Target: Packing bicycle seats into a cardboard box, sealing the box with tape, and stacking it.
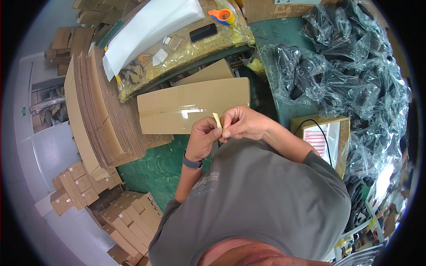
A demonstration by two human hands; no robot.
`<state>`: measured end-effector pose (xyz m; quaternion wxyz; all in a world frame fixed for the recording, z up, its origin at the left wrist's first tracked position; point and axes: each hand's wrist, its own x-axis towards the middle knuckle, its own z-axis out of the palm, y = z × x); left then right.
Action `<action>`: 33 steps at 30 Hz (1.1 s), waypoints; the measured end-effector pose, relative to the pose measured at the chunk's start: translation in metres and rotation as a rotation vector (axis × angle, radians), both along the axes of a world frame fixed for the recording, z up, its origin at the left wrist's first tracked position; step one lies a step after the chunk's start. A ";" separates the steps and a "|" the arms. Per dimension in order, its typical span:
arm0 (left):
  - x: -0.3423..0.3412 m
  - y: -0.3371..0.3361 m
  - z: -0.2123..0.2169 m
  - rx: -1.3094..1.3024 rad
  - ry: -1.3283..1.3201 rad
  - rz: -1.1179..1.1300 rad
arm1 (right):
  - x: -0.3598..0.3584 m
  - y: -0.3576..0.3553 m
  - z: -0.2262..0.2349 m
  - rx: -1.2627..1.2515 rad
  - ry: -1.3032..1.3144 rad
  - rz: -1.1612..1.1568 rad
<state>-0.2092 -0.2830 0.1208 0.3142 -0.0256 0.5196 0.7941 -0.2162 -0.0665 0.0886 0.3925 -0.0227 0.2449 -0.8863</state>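
Right up against the chest: left hand (203,135) and right hand (242,123) together, fingertips of both pinched on a small yellowish strip of tape (217,120), grip clamped tight on it from both sides. Just beyond the strip, a flattened cardboard box (177,108) on the green surface (146,166). Left of the box, a tall stack of flat cardboard (95,111). Farther beyond the box, an orange tape dispenser (222,16). Right of the box, clear bags of black parts (341,62).
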 end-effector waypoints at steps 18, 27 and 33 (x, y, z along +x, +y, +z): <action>0.004 -0.059 -0.130 -0.799 0.142 0.531 | -0.203 0.107 -0.535 2.045 0.718 0.594; -0.083 0.008 -0.141 -0.751 1.217 -0.305 | -0.046 0.055 -0.199 0.565 -0.212 -0.263; -0.074 0.023 -0.175 -0.902 1.160 -0.418 | -0.003 0.048 -0.239 0.494 -0.386 -0.705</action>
